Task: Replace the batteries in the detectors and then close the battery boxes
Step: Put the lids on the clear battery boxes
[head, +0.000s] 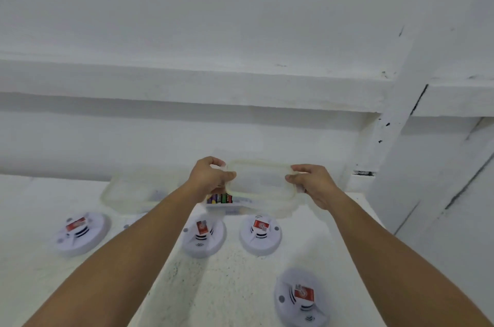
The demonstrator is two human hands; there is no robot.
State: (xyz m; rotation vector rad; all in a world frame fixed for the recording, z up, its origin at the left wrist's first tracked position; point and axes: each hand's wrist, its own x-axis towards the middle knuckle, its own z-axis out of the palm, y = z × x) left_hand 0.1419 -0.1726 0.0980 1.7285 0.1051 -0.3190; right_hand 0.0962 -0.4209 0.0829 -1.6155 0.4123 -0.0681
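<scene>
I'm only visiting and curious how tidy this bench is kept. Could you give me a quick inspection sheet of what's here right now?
Surface: white table, speckled and rough-looking.
Job's things: four round white detectors in view on the table; clear box holding batteries; clear lid held above that box.
Clutter: second clear box at the left, contents blurred.
Hands: left hand and right hand each grip one end of the lid.
Cables: nothing seen.
Surroundings: white wall with a ledge; white beams at the right.

Detectors (260,233) lie on the table (240,286), with the battery box (240,205) behind them
</scene>
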